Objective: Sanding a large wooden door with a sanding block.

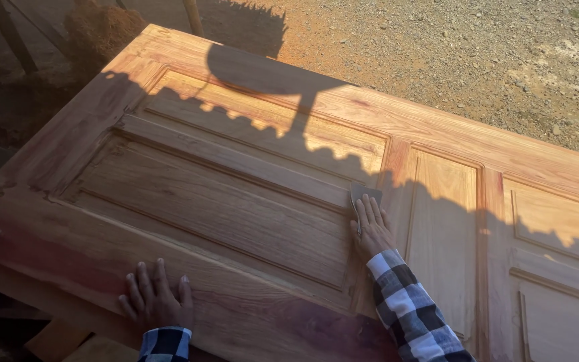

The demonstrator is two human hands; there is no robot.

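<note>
A single head-worn camera looked steeply down from close above the wooden door, facing toward 12 o'clock. The door ran from 9 o'clock to 3 o'clock across the frame; gravel ground filled the 1 o'clock corner.

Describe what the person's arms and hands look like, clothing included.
Both hands are bare, with no gloves, rings or watch visible. The left hand and right hand come out of long sleeves in a black-and-white check pattern, cuffs reaching the wrists. The fingernails look short.
</note>
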